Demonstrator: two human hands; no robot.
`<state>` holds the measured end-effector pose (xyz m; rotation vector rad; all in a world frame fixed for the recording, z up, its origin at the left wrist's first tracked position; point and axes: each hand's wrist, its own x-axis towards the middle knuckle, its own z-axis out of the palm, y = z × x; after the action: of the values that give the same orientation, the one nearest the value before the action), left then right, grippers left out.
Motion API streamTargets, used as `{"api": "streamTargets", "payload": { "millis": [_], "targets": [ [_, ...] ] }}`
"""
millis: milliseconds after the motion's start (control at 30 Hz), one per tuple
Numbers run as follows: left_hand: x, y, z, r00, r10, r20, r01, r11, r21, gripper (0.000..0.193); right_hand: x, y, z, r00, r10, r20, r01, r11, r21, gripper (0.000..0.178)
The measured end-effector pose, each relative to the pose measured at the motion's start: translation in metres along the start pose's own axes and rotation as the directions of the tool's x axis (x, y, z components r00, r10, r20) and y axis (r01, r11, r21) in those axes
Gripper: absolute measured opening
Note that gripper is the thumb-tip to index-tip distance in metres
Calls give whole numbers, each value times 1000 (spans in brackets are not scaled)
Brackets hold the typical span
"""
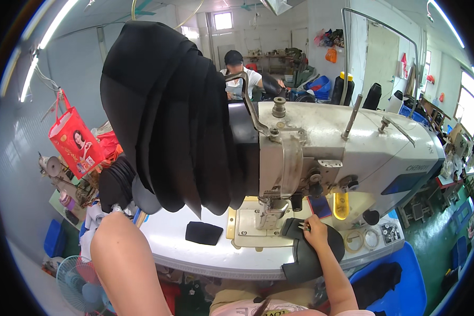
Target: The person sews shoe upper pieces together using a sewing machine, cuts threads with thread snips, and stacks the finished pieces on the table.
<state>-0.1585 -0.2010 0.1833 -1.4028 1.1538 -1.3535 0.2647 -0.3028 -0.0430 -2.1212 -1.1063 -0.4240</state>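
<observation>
My right hand [316, 233] is closed around a small pointed metal tool [303, 227], too small to make out fully. It rests on a curved black fabric panel [305, 258] lying on the sewing machine table [168, 231], just right of the needle area. My left arm [124, 258] reaches up at the left, and its hand does not show. Above and beyond it hangs a thick stack of black fabric panels [168, 116] on the left end of the white sewing machine [321, 126]. A small black fabric piece [204, 233] lies left of the needle plate [255, 226].
Right of the fabric are clear rings [371, 239] and a tray of bobbins [391, 232]. A blue bin [413, 279] with black cloth stands below the table's right end. A fan [81, 284] stands at lower left. Another person [237, 71] sits beyond the machine.
</observation>
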Motion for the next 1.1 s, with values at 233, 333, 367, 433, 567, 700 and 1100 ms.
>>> {"api": "streamTargets", "payload": {
  "millis": [233,333,367,433,567,700,1100],
  "targets": [
    [9,2,-6,1000,20,17,-20,1000,-4,30,-1,-1,2,998,-56,-24,57,998,28,15],
    [12,3,-7,999,28,21,-28,1000,-5,30,-2,0,2,1000,-13,-14,13,1000,22,20],
    [13,3,-7,999,32,21,-32,999,-7,30,-2,0,3,1000,-21,-17,21,999,26,20],
    [15,4,-7,999,32,19,-32,999,-14,30,-2,2,3,999,-27,-18,27,999,32,21],
    [17,4,-7,999,35,22,-35,999,-25,30,-3,4,5,1000,-18,-17,18,999,27,21],
    [18,4,-8,999,29,30,-28,999,-47,30,-1,0,4,1000,-17,-15,18,999,41,20],
    [42,-29,-2,989,-28,145,75,941,-330,31,3,-7,7,1000,-27,12,27,997,70,19]
  ]
}}
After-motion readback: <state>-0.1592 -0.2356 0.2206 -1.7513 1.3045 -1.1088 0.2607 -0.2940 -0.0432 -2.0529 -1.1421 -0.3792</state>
